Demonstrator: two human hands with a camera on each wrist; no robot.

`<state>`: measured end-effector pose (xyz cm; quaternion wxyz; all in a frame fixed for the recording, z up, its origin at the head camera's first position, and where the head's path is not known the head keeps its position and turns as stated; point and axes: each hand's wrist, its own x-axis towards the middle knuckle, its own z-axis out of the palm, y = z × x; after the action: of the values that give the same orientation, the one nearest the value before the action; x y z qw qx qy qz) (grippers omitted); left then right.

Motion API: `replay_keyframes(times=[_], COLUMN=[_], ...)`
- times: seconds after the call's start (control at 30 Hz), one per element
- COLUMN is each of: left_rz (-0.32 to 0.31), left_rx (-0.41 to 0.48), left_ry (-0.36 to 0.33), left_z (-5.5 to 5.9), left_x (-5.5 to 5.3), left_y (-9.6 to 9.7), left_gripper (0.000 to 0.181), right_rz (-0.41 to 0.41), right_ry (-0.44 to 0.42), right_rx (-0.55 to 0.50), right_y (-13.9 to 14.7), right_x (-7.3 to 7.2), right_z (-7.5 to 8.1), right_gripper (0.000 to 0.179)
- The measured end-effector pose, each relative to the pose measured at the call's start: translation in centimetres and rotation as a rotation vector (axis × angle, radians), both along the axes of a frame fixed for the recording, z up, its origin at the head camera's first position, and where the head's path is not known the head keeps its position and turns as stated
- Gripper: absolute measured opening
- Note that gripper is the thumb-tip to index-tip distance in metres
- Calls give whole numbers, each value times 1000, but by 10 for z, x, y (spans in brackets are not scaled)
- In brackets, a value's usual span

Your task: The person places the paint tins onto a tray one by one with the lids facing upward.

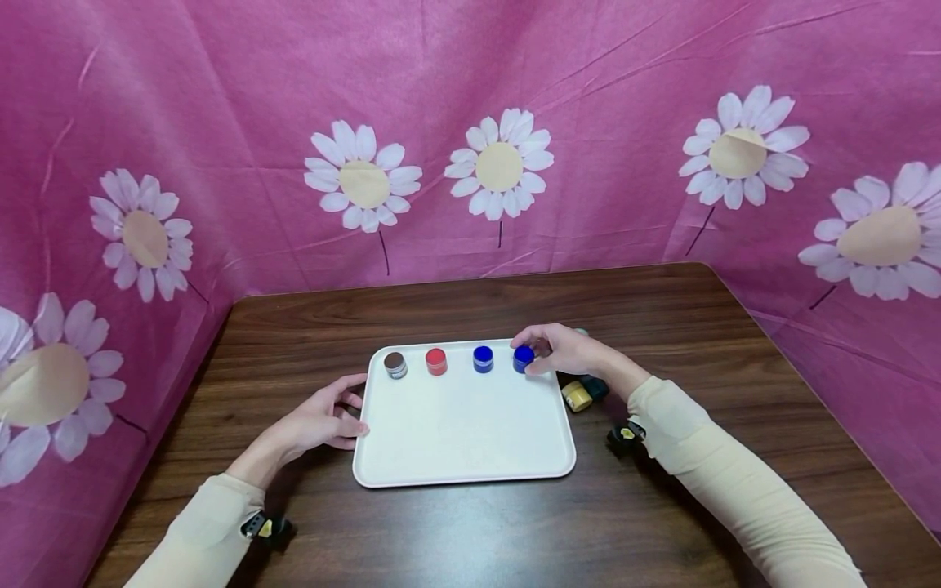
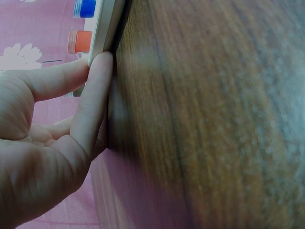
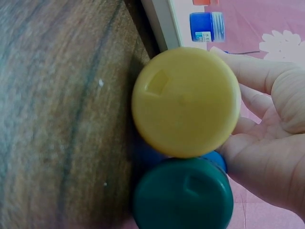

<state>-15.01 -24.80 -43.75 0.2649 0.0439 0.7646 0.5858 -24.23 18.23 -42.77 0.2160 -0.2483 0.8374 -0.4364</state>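
Observation:
Along the far side of a white tray (image 1: 463, 433), a brown-topped jar (image 1: 395, 364), a red jar (image 1: 436, 361) and a blue jar (image 1: 483, 358) stand in a row. At the right end of that row, my right hand (image 1: 566, 349) grips a second blue jar (image 1: 523, 358) between thumb and fingers, over the tray's far right corner. My left hand (image 1: 319, 420) holds the tray's left rim; its thumb and a finger meet the edge in the left wrist view. In the right wrist view, a yellow jar (image 3: 186, 102) covers the held jar.
Right of the tray, the yellow jar (image 1: 577, 397) lies beside a dark green jar (image 1: 594, 387), partly under my right wrist. A bit of blue (image 3: 215, 160) shows behind them. The brown wooden table (image 1: 470, 539) meets a pink flowered cloth (image 1: 441, 73) at the back and sides.

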Motion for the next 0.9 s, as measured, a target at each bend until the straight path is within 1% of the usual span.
replay_keyframes(times=[0.47, 0.67, 0.9], left_rz=[-17, -20, -18], left_rx=[25, 20, 13], left_ry=[6, 2, -2], left_z=[0, 0, 1], left_x=[1, 1, 1], left_y=[0, 0, 0], left_gripper=[86, 86, 86], right_rz=[-4, -4, 3], right_ry=[8, 9, 5], right_rx=[1, -7, 7], right_y=[0, 1, 1], right_x=[1, 1, 2], right_z=[-1, -1, 4], right_gripper=[42, 42, 43])
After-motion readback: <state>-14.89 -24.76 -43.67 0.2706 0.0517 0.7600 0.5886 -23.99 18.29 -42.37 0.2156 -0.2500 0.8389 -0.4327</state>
